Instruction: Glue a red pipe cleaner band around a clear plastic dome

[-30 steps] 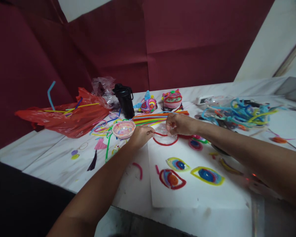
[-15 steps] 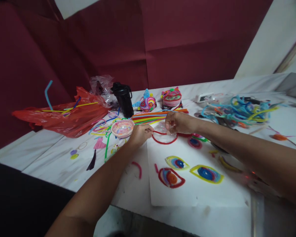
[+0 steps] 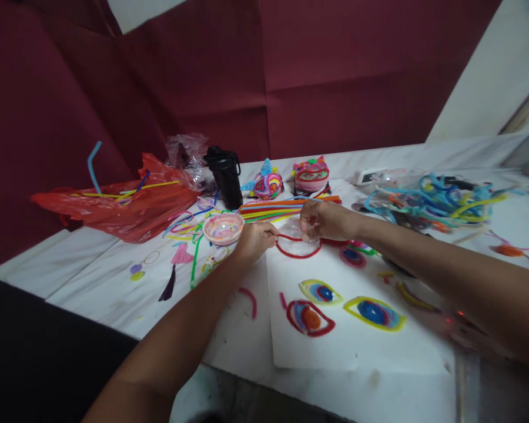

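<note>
A red pipe cleaner, bent into an eye-like outline, is between my hands just above the far part of a white sheet. Its left corner is pinched in the fingers of my left hand. My right hand is closed on the upper strand towards the right; its fingertips are partly hidden. Nearer on the sheet lie a red-rimmed eye shape with an orange centre and two yellow-rimmed eye shapes, a smaller one and a larger one, both with blue centres.
Behind my hands lies a bundle of coloured pipe cleaners. A pink bowl, a black bottle and a red plastic bag are to the left. Two decorated figures stand at the back. Tangled pipe cleaners lie at right.
The view has shifted slightly, so everything appears a little further right. Both hands keep their grip on the red pipe cleaner, and its shape looks nearly the same.
</note>
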Demonstrator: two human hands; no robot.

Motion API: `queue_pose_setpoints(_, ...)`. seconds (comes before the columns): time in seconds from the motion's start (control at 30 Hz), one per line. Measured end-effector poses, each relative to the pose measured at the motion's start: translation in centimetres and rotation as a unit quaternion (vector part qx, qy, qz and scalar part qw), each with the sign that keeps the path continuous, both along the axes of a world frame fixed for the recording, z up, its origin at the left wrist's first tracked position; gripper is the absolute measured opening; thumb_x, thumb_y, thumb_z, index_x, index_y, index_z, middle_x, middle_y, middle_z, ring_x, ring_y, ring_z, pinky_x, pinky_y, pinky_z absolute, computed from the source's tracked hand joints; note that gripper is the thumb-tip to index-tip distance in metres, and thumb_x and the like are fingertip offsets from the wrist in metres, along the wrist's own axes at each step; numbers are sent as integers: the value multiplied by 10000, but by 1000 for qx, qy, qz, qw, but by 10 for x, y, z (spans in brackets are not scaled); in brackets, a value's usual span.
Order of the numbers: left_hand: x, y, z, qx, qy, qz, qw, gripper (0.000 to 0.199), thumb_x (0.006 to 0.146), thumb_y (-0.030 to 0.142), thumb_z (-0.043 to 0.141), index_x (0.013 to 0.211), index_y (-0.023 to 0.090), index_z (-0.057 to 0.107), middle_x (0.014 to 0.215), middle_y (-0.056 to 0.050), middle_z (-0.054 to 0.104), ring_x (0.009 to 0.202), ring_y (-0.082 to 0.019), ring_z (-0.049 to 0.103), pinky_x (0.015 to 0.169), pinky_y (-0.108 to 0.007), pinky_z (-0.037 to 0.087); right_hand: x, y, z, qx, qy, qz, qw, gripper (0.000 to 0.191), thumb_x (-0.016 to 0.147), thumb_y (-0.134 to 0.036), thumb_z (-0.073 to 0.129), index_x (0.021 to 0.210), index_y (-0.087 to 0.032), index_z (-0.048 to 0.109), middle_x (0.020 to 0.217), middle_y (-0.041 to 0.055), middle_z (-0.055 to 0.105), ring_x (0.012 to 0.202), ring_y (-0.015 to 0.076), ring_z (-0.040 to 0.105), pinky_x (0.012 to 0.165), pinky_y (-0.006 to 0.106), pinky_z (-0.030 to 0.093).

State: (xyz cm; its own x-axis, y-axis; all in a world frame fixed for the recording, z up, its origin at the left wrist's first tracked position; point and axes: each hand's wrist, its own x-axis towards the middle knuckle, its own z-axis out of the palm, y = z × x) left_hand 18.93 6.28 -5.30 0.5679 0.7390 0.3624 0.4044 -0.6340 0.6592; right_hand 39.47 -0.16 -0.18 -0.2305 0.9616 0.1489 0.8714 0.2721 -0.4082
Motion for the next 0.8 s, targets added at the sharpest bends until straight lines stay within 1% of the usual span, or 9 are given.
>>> queue_pose_setpoints(0.13, 1, 2, -2, 9, 4, 4, 1000, 107, 676, 112, 601, 708, 153, 694, 607, 9, 655, 601, -110, 610, 556, -183, 440, 0, 1, 0, -2, -7, 5, 1000, 93, 634, -200, 701, 675, -172, 622, 840, 27, 570, 738, 145, 540, 641, 236, 431)
queue_pose_setpoints(0.27, 4, 2, -4, 20, 0, 15, 1000, 124, 662, 87, 580, 698, 158, 676, 606, 22, 637, 575, -93, 577, 551, -177, 426, 0, 0, 2, -6, -22, 13, 1000, 93, 643, -204, 701, 684, -169, 626, 832, 25, 569, 710, 136, 530, 627, 231, 423)
queue_pose_setpoints(0.4, 5, -2, -1, 33, 2, 22, 999, 155, 637, 45, 551, 674, 159, 650, 590, 36, 607, 567, -83, 552, 549, -173, 406, -2, -2, 6, -7, -43, 18, 999, 81, 662, -192, 698, 706, -168, 635, 824, 20, 571, 687, 127, 522, 614, 224, 410)
queue_pose_setpoints(0.5, 6, -5, 1, 42, 9, 27, 999, 184, 628, 27, 530, 665, 162, 649, 577, 38, 599, 561, -85, 542, 553, -181, 396, -4, -3, 10, -9, -62, 22, 998, 72, 664, -174, 702, 710, -170, 647, 835, 23, 576, 710, 135, 536, 617, 223, 400)
queue_pose_setpoints(0.63, 6, -6, 2, 40, 24, 29, 999, 192, 644, 39, 533, 675, 163, 676, 576, 26, 622, 554, -96, 549, 549, -190, 398, -7, -1, 14, -15, -88, 26, 996, 63, 667, -176, 712, 703, -171, 661, 840, 28, 588, 733, 149, 552, 613, 230, 383)
queue_pose_setpoints(0.8, 4, -5, 3, 28, 39, 36, 998, 191, 664, 66, 554, 716, 157, 713, 633, -6, 680, 596, -118, 595, 567, -200, 422, -8, 2, 16, -20, -116, 28, 993, 61, 665, -165, 701, 724, -172, 683, 868, 35, 612, 746, 153, 570, 614, 229, 375)
